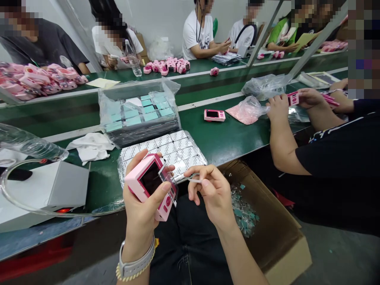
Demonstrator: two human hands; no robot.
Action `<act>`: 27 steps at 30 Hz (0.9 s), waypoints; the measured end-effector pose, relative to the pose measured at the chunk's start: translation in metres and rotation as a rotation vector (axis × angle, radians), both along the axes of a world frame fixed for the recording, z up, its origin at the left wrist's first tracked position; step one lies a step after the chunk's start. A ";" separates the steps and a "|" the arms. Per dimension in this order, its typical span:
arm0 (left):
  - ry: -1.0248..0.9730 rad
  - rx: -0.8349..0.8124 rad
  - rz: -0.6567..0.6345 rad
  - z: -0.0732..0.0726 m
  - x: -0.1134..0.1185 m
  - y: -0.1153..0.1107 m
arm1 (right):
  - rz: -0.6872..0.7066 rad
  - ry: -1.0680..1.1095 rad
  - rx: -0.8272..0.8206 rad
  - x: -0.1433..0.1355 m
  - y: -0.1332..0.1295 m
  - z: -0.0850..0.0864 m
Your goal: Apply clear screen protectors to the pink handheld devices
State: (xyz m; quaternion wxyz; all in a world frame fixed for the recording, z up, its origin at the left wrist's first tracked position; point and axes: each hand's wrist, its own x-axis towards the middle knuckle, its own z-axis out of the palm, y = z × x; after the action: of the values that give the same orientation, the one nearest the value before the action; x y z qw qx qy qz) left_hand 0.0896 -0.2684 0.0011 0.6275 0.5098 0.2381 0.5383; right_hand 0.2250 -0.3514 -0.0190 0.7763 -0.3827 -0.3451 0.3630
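Head view: pink device (134, 180), one, above the lap (178, 249), in the left hand (139, 211), fingers wrapped round it, thumb across its face; long axis slanting upper left to lower right. Right hand (218, 194), just to its right and apart, fingers lightly pinched on a clear strip (194, 180). Clear piece (165, 173) over the face, thumb-hidden in part; whether the strip joins it, I cannot tell.

Small print on white labels (171, 149) — all illegible.

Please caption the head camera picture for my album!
Left grip holds a pink gadget; right grip pinches a clear piece.
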 end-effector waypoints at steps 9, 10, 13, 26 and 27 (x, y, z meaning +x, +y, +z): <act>-0.001 -0.011 0.000 -0.002 0.000 0.003 | -0.115 -0.118 0.128 0.017 -0.011 0.014; 0.002 -0.016 -0.001 -0.003 0.000 0.003 | -0.106 -0.229 0.105 0.018 -0.014 0.013; -0.004 -0.017 -0.025 -0.004 0.001 0.002 | -0.100 -0.670 0.012 0.020 -0.020 0.011; 0.013 -0.066 0.035 -0.004 0.003 0.004 | -0.230 -0.118 0.185 0.023 -0.020 0.005; 0.008 -0.066 0.029 -0.003 0.003 0.004 | -0.272 -0.071 0.162 0.029 -0.023 0.003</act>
State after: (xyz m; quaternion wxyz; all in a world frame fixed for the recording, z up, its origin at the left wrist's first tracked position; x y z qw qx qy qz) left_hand 0.0925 -0.2644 -0.0024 0.6352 0.4873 0.2656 0.5371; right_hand 0.2536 -0.3749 -0.0157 0.8339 -0.3748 -0.3454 0.2119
